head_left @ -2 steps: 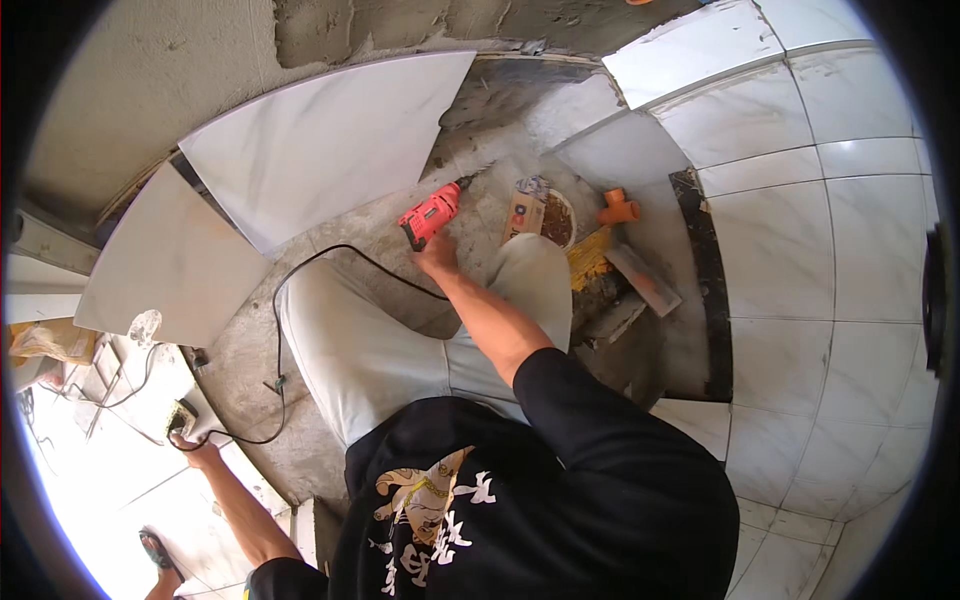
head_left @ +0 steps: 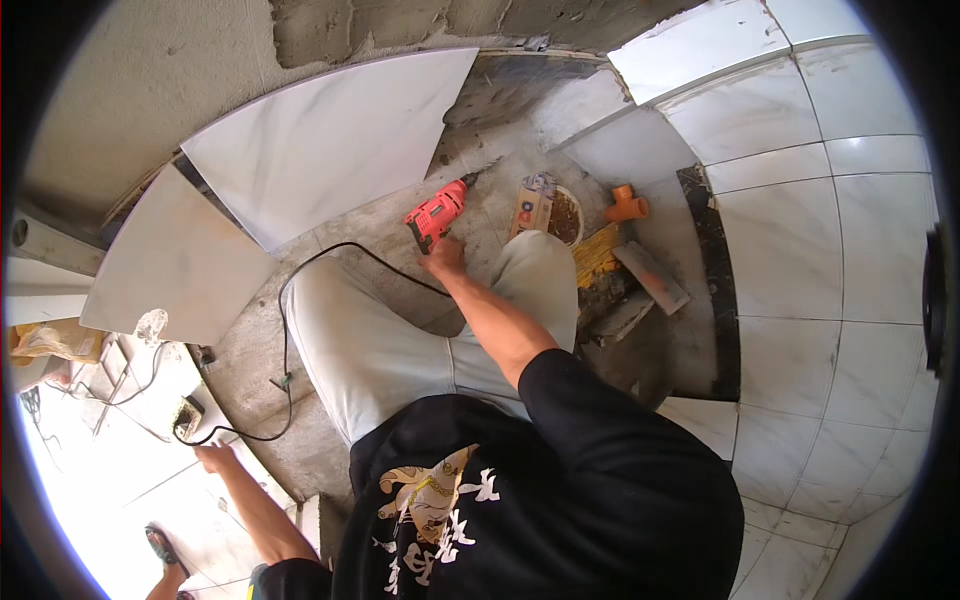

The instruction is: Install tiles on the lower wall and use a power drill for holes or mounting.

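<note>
My right hand (head_left: 444, 259) is closed round the handle of a red power drill (head_left: 437, 213). The drill's bit points up and away to the right, near the bare concrete floor. Its black cord (head_left: 345, 245) loops left past my knee and down toward a small dark box-like thing (head_left: 187, 415) on the bright floor, perhaps a socket. My left hand (head_left: 214, 457) is just below that box and the end of the cord, its fingers stretched out and apparently holding nothing. Glare blurs the detail there.
Two large marbled tiles (head_left: 320, 150) lean along the far wall. At the right are a tub of brown bits (head_left: 566, 218), a cardboard box (head_left: 531, 207), an orange pipe fitting (head_left: 626, 204) and a broken tile piece (head_left: 650, 278). Another person's foot (head_left: 160, 545) shows lower left.
My left hand has drawn back from the dark box, down and to the right. My right hand keeps its hold on the drill; the whole view has shifted slightly.
</note>
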Demonstrator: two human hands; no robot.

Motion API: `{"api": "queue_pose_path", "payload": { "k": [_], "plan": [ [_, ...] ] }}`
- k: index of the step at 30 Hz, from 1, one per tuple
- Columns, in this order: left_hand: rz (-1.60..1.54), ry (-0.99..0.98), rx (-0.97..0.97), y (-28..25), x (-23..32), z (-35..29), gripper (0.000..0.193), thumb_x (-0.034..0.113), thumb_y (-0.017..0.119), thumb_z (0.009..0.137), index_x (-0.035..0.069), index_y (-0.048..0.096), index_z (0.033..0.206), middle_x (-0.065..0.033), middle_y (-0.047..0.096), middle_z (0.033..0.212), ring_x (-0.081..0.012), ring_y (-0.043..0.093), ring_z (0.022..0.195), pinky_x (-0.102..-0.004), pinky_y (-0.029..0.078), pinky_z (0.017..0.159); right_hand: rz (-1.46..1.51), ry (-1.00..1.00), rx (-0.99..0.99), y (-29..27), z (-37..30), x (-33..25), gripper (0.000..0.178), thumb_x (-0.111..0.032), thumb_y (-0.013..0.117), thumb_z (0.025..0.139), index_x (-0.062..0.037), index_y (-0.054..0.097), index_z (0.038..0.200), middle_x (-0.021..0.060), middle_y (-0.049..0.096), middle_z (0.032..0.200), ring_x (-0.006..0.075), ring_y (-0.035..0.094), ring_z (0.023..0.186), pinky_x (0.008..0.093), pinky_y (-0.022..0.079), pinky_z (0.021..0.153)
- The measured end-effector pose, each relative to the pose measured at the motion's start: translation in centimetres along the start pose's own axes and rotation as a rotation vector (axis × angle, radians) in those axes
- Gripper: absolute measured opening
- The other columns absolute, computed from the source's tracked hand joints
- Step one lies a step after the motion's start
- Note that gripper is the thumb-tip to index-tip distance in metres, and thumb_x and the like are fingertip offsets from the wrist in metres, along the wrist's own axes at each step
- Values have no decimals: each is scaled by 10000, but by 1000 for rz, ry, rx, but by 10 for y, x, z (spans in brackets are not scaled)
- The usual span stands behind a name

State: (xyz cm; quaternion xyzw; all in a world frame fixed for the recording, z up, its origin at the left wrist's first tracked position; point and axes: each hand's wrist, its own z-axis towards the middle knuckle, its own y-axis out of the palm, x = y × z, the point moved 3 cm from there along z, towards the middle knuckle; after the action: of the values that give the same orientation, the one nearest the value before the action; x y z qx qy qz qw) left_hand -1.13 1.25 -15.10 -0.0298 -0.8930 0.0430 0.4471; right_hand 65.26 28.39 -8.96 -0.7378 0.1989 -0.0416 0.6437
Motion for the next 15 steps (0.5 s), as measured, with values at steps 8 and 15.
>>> {"api": "queue_pose_path", "payload": {
  "k": [8,15],
  "plan": [
    [333,489,58,-31,-65,-146,506,116,656,827,-62,469,1262,-197,577,970,-255,571,901,-403,472,762,220,171,-119,-5,-11,-4,447,-255,786,664,5,643,999,221,639,1069,384,630,1001,452,533,840],
    [847,472,-5,-48,-105,-194,430,141,627,864,-33,525,1244,-197,623,1002,-312,617,881,-406,500,786,106,171,-174,14,-1,-3,383,-231,751,698,-45,646,1016,193,650,1044,368,621,1038,468,520,866]
  ]
}}
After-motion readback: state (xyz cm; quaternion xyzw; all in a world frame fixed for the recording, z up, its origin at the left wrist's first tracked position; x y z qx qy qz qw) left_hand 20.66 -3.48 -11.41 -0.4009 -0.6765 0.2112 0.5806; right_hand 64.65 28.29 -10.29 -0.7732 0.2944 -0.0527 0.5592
